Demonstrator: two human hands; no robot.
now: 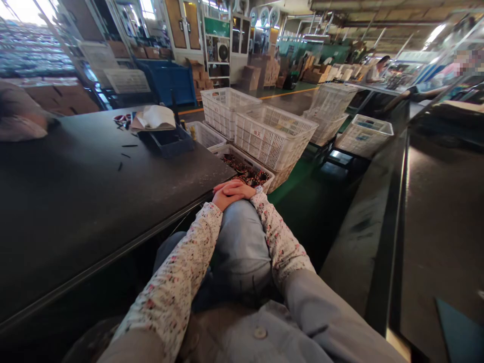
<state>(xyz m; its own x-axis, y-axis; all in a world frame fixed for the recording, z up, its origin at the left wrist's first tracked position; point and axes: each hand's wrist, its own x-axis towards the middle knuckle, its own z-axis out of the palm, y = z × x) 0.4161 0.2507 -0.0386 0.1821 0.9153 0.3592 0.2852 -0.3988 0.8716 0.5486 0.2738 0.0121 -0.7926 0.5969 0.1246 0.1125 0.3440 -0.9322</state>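
My two hands (230, 194) are clasped together on my knee (242, 237), gripping nothing. Nearest them: one white crate (227, 152) of dark parts (245, 171). Beyond that crate, at least five more crates (274, 136); left of it, one black table (94, 201) with one blue tray (166, 143).

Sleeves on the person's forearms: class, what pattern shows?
Sleeves: white with small pink flowers, best in the head view.

Two hands (231, 194), at least seven white plastic crates (276, 136), one blue metal bin (166, 80)
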